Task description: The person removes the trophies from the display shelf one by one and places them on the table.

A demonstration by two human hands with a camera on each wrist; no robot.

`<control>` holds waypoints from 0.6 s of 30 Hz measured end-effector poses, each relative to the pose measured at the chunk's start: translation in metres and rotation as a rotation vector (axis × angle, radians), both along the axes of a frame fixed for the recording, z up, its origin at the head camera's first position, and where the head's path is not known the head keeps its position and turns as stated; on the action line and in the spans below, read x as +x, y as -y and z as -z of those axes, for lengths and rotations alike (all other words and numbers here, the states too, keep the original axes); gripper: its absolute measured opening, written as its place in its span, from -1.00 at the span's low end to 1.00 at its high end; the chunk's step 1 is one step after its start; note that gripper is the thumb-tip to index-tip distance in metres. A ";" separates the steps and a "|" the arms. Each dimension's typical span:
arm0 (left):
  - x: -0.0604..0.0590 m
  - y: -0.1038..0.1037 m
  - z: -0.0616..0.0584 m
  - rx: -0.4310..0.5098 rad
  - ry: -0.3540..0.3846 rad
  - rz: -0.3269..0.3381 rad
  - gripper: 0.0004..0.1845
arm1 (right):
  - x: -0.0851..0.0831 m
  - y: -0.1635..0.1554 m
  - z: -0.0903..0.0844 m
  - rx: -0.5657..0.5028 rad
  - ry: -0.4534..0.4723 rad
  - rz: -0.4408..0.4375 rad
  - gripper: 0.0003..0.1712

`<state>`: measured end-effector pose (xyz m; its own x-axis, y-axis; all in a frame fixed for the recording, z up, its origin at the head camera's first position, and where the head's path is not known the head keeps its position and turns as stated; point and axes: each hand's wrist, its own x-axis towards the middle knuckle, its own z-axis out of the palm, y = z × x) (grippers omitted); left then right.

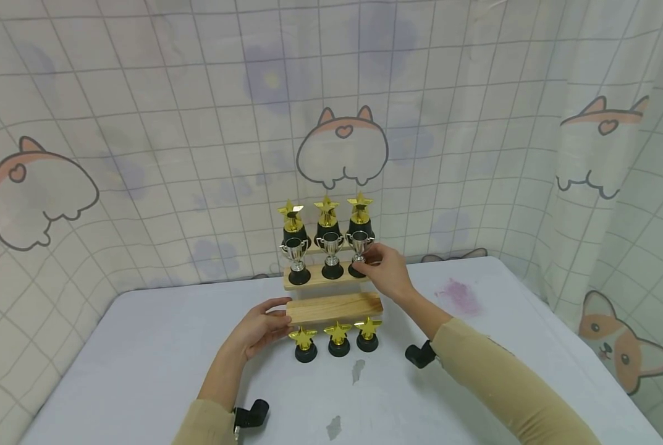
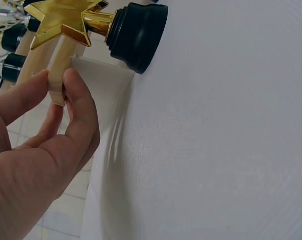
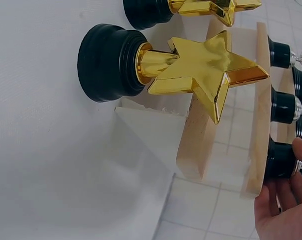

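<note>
Three gold star trophies [image 1: 338,335] stand nearest; left hand [image 1: 261,326] pinches the front bar [image 1: 333,308] by its left end, probably for steadiness; right wrist view shows a pale panel [image 3: 158,134] under it, hidden in head view; farther, right hand [image 1: 388,270] grips the rightmost silver cup [image 1: 359,241] by its base on the middle plank [image 1: 316,281], likely against tipping.

Shiny gold, star-topped trophies [image 1: 339,337] had round black bases; bright silver, two-handled cup trophies [image 1: 331,242] also stood on black. The pale tan, long rectangular wooden boards [image 1: 333,308] showed darker grain streaks. A flat white table covering [image 1: 159,358] carried a pinkish-purple blotch [image 1: 460,296] and grey patches [image 1: 358,371]. Grey grid lines, lilac flowers [image 1: 270,77] and orange-and-white corgis [image 1: 342,148] patterned the white fabric curtain [image 1: 198,167]. The long fabric sleeves [image 1: 498,377] were plain khaki.
</note>
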<state>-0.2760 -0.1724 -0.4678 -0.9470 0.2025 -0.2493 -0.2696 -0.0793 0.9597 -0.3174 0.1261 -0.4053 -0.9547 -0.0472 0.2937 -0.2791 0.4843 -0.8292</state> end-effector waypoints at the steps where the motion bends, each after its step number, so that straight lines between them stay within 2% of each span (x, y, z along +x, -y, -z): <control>1: 0.000 0.000 0.000 0.000 -0.001 0.001 -0.35 | 0.000 0.000 0.000 -0.001 -0.001 -0.001 -0.68; 18: -0.002 0.001 0.003 -0.003 -0.023 0.005 -0.36 | 0.009 -0.010 -0.001 -0.058 0.017 -0.011 -0.72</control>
<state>-0.2778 -0.1735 -0.4708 -0.9515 0.2068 -0.2280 -0.2478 -0.0750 0.9659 -0.3088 0.1361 -0.4039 -0.9590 -0.0413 0.2805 -0.2703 0.4320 -0.8604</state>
